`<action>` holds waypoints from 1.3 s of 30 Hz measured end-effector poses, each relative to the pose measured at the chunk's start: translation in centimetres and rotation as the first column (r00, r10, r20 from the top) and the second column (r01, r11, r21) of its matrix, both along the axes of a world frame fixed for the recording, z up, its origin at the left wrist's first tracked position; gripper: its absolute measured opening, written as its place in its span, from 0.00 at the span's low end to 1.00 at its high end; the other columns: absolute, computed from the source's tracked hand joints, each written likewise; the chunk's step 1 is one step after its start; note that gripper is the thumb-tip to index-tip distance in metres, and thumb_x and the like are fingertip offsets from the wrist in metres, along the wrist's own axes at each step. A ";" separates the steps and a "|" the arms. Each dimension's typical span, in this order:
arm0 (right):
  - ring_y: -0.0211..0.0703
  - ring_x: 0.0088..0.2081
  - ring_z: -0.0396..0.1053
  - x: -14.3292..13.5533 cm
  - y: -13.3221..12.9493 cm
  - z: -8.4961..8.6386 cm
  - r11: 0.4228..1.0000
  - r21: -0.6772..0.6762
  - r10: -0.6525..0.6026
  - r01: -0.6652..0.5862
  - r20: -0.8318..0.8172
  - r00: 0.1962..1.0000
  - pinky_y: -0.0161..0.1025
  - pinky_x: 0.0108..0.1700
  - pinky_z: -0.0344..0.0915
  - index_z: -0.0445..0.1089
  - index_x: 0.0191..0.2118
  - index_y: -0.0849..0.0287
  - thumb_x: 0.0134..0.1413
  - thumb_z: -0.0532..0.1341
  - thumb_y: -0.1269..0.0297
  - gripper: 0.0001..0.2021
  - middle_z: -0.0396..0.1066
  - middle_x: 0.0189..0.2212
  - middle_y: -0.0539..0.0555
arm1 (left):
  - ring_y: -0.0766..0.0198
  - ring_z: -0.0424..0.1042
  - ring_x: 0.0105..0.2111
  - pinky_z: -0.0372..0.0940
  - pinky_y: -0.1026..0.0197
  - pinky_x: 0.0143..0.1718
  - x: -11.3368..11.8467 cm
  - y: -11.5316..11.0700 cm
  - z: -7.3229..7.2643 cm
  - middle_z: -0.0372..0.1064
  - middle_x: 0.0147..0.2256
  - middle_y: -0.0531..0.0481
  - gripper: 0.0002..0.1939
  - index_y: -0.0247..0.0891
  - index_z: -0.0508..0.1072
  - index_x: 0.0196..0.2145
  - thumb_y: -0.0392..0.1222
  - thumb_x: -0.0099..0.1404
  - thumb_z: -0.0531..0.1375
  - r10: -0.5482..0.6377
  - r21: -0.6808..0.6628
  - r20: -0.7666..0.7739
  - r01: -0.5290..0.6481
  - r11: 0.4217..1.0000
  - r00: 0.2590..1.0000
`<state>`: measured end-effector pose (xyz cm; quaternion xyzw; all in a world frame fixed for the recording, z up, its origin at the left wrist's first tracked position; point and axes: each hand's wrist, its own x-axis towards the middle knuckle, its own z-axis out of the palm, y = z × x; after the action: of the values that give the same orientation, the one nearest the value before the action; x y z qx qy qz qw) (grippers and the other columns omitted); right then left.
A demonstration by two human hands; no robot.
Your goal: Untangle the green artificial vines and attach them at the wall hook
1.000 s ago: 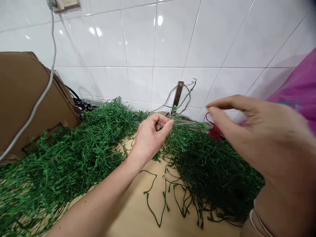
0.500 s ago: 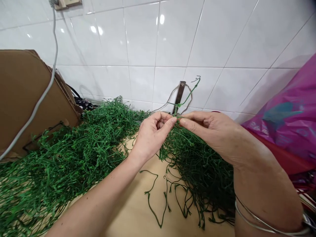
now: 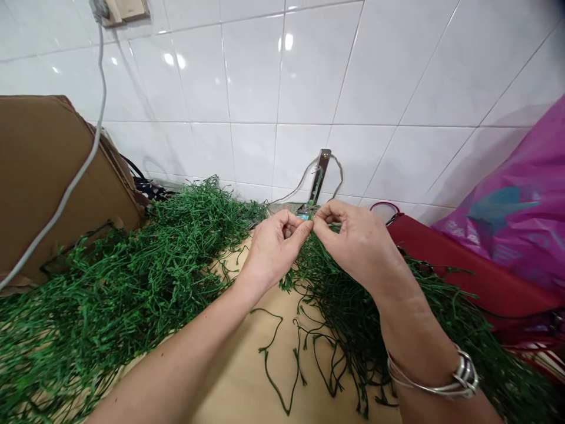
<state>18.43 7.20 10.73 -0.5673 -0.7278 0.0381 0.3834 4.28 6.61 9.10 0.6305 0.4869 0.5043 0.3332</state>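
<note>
My left hand [image 3: 276, 244] pinches a thin green plastic-looking stem [image 3: 311, 204] between thumb and forefinger. Its upper end rises in front of a dark metal upright at the wall. My right hand [image 3: 355, 241] meets the left at the fingertips, with thumb and forefinger closed on the same stem; fingers hide the exact spot. Below and behind the right wrist lies a dark tangled heap of such stems [image 3: 353, 306]. A brighter green heap [image 3: 150, 277] spreads to the left of my left forearm. A few loose stems [image 3: 288, 406] lie on the pale tabletop [image 3: 242, 371].
A cardboard box [image 3: 48, 182] stands at the left, crossed by a hanging grey cable [image 3: 83, 171]. The metal upright [image 3: 321, 168] stands against the white tiled wall [image 3: 251, 70]. At the right are a red bag [image 3: 445, 259] and a purple plastic bag [image 3: 516, 200].
My right hand has turned and its wrist has swung inward, uncovering the red bag. The stem's free end, formerly sticking up to the right, now stands lower and nearer the metal upright.
</note>
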 end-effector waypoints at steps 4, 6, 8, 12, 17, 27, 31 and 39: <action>0.42 0.27 0.62 1.5 1.9 -0.4 0.972 -0.023 -0.228 0.232 0.121 0.966 0.40 0.32 0.52 0.70 0.31 0.57 0.58 0.55 0.69 0.08 0.73 0.26 0.55 | 0.70 0.54 0.22 0.51 0.63 0.26 1.6 -1.7 -0.3 0.58 0.21 0.58 0.12 0.38 0.66 0.26 0.40 0.66 0.61 -0.103 -0.028 0.084 0.106 0.994 0.991; 0.45 0.27 0.63 3.9 2.7 -0.2 0.927 -0.065 -0.357 0.369 0.146 0.923 0.41 0.32 0.50 0.69 0.31 0.58 0.57 0.54 0.69 0.08 0.73 0.27 0.59 | 0.70 0.55 0.24 0.52 0.63 0.27 2.2 -2.5 -0.4 0.59 0.23 0.58 0.12 0.37 0.67 0.26 0.42 0.66 0.61 -0.192 0.018 0.085 0.191 0.981 0.978; 0.45 0.26 0.63 6.7 2.9 0.4 0.923 -0.108 -0.355 0.370 0.138 0.925 0.42 0.31 0.51 0.68 0.28 0.57 0.55 0.55 0.69 0.07 0.74 0.26 0.59 | 0.70 0.55 0.24 0.52 0.64 0.27 2.3 -2.6 -0.5 0.58 0.23 0.58 0.12 0.37 0.68 0.28 0.45 0.67 0.61 -0.216 0.013 0.105 0.216 0.976 0.971; 0.45 0.25 0.67 11.0 1.4 1.9 0.951 -0.197 -0.228 0.240 0.084 0.970 0.43 0.31 0.57 0.70 0.25 0.52 0.53 0.59 0.65 0.08 0.74 0.22 0.54 | 0.71 0.55 0.26 0.53 0.65 0.29 1.1 -0.8 -0.8 0.58 0.25 0.57 0.10 0.36 0.67 0.31 0.43 0.67 0.62 -0.127 -0.050 0.249 0.144 0.988 0.960; 0.45 0.30 0.71 9.5 -0.6 2.9 0.974 -0.190 0.085 -0.123 -0.197 0.977 0.43 0.34 0.63 0.74 0.30 0.54 0.51 0.64 0.54 0.09 0.76 0.28 0.54 | 0.73 0.54 0.24 0.51 0.65 0.28 0.7 0.5 -1.2 0.58 0.26 0.57 0.15 0.35 0.69 0.31 0.48 0.64 0.66 -0.121 -0.107 0.521 0.205 0.973 0.845; 0.42 0.33 0.68 2.8 -1.5 2.0 0.969 -0.069 0.231 -0.239 -0.113 0.966 0.40 0.36 0.60 0.73 0.30 0.56 0.56 0.62 0.64 0.05 0.74 0.29 0.50 | 0.72 0.59 0.26 0.54 0.65 0.29 0.8 -0.1 -0.8 0.69 0.32 0.54 0.14 0.36 0.76 0.34 0.48 0.58 0.71 -0.264 -0.091 0.494 0.352 0.932 0.828; 0.39 0.28 0.62 2.8 -1.7 1.9 0.978 -0.034 0.206 -0.205 0.028 0.978 0.39 0.33 0.56 0.70 0.29 0.55 0.58 0.59 0.67 0.06 0.70 0.25 0.48 | 0.71 0.59 0.26 0.56 0.65 0.30 0.5 0.0 -0.7 0.67 0.29 0.55 0.10 0.37 0.72 0.32 0.44 0.61 0.68 -0.270 -0.100 0.471 0.355 0.929 0.840; 0.39 0.25 0.55 0.8 -1.6 1.4 0.996 0.009 0.091 -0.093 0.093 0.991 0.39 0.30 0.51 0.61 0.26 0.55 0.54 0.57 0.71 0.08 0.64 0.22 0.48 | 0.68 0.55 0.29 0.54 0.64 0.33 0.0 0.5 -0.7 0.55 0.27 0.57 0.15 0.39 0.61 0.26 0.45 0.64 0.63 -0.285 0.053 0.215 0.280 0.959 0.934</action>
<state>19.22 5.60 12.15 -0.5318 -0.7704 0.0245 0.3509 4.27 7.07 8.40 0.6374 0.3459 0.5233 0.4475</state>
